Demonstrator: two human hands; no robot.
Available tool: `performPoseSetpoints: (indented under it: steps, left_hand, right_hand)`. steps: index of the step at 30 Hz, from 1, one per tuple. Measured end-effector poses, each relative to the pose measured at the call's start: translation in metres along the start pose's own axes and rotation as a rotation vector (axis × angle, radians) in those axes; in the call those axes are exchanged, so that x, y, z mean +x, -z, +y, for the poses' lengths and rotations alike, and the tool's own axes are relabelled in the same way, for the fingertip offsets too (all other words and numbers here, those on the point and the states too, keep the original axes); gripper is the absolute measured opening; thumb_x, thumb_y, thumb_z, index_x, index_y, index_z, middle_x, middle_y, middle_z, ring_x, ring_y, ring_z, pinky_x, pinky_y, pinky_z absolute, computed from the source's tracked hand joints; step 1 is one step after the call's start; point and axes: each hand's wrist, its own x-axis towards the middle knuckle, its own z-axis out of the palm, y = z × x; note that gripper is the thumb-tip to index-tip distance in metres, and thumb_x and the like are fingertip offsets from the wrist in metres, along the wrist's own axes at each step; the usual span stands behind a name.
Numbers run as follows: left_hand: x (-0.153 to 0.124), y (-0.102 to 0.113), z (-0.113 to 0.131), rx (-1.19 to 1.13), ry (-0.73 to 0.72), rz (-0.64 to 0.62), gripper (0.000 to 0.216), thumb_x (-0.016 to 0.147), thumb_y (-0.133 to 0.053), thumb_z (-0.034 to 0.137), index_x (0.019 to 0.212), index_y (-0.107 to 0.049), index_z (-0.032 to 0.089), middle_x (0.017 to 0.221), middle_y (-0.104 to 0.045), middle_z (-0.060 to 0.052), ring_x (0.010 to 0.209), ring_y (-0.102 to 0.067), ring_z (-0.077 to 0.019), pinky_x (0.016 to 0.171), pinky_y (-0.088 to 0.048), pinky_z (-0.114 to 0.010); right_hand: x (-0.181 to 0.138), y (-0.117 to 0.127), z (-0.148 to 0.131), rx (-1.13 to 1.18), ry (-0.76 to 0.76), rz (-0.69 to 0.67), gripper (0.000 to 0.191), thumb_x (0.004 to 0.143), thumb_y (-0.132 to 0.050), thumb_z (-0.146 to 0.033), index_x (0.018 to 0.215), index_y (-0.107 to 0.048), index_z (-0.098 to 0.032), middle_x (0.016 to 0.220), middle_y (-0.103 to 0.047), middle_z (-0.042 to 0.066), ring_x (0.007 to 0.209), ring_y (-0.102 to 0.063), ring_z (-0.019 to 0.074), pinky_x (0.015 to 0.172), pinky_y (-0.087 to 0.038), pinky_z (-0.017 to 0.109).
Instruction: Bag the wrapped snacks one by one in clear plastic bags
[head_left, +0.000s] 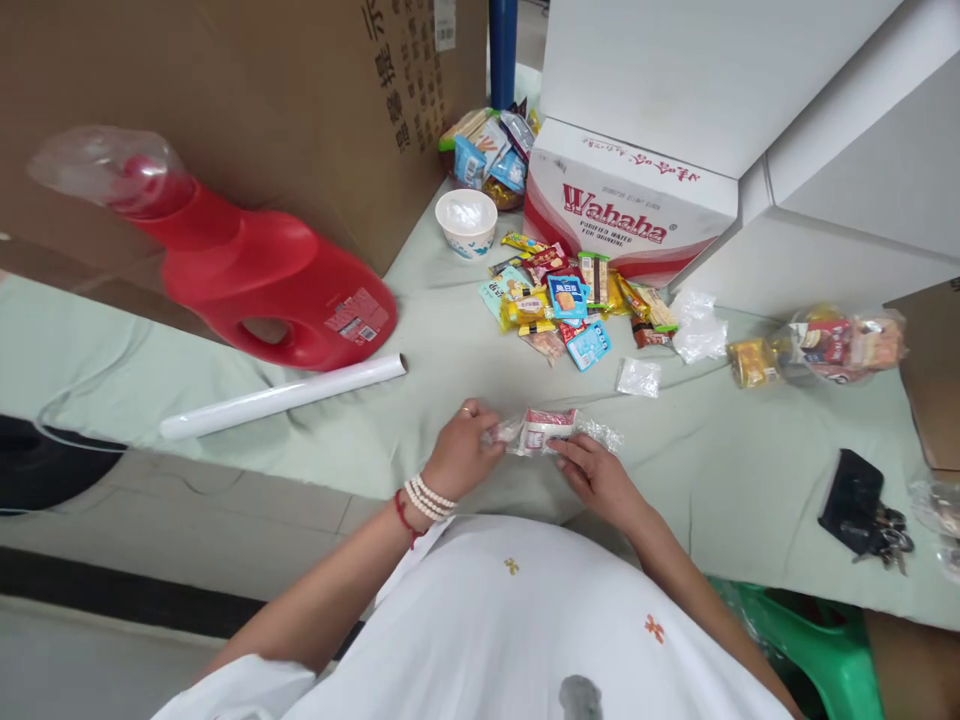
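A small red-and-white snack packet (550, 418) lies in crinkled clear plastic (600, 433) near the table's front edge. My left hand (459, 455) is closed, pinching the plastic at the packet's left end. My right hand (604, 482) rests its fingers on the packet's lower right side, with the thumb hidden from view. Beyond the hands is a pile of wrapped snacks (566, 297) in yellow, red and blue. A folded clear plastic bag (639, 377) lies flat to the right of the packet, with more crumpled plastic (700, 326) behind it.
A red detergent bottle (277, 270) and a white roll (285, 396) are on the left. At the back stand a paper cup (466, 222), bagged snacks (491, 150) and a Wahaba-type water carton (630, 205). On the right lie another filled bag (825, 345) and keys (892, 540) with a black pouch (851, 500).
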Motion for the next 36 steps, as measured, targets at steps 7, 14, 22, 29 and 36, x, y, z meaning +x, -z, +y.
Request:
performPoseSetpoints:
  steps: [7,14,22,29,36]
  left_hand:
    - [0.024,-0.038,0.053,-0.137,-0.107,-0.153,0.029,0.094,-0.046,0.017,0.1,-0.074,0.018,0.102,-0.077,-0.008,0.095,-0.069,-0.0219,0.088,-0.053,-0.034]
    - [0.021,-0.051,0.064,0.362,-0.072,-0.088,0.03,0.099,-0.049,0.026,0.119,-0.072,0.026,0.106,-0.072,-0.01,0.09,-0.067,-0.0263,0.076,-0.05,-0.037]
    - [0.032,-0.05,0.051,0.299,0.045,0.048,0.04,0.085,-0.07,0.043,0.114,-0.063,0.016,0.113,-0.064,-0.017,0.107,-0.06,-0.035,0.085,-0.05,-0.044]
    - [0.033,-0.037,0.047,-0.56,0.25,0.016,0.027,0.073,-0.069,0.029,0.095,-0.06,0.019,0.086,-0.063,-0.003,0.084,-0.062,-0.0228,0.077,-0.052,-0.036]
    - [0.025,-0.013,0.071,-1.163,0.139,-0.268,0.045,0.067,-0.079,0.026,0.11,-0.069,0.018,0.105,-0.071,-0.008,0.097,-0.066,-0.0215,0.09,-0.054,-0.038]
  right_hand:
    - [0.0,0.0,-0.001,0.005,0.028,0.007,0.025,0.102,-0.048,-0.021,0.113,-0.071,-0.02,0.1,-0.064,0.01,0.093,-0.063,0.0213,0.084,-0.054,0.036]
    - [-0.021,0.004,0.017,-0.368,-0.349,0.541,0.035,0.093,-0.063,-0.031,0.126,-0.066,-0.018,0.134,-0.052,0.019,0.119,-0.05,0.0335,0.101,-0.047,0.055]
    - [0.006,0.007,-0.008,-0.152,-0.329,0.345,0.016,0.098,-0.05,-0.023,0.103,-0.065,-0.021,0.095,-0.065,0.007,0.086,-0.061,0.0214,0.079,-0.052,0.033]
    - [0.029,-0.005,-0.024,0.012,-0.016,0.264,0.034,0.101,-0.05,-0.03,0.133,-0.059,-0.019,0.124,-0.058,0.014,0.116,-0.058,0.0241,0.101,-0.051,0.04]
    - [0.001,0.0,-0.008,0.291,-0.183,0.392,0.036,0.102,-0.051,-0.041,0.129,-0.061,-0.02,0.121,-0.068,0.012,0.11,-0.063,0.0242,0.101,-0.051,0.043]
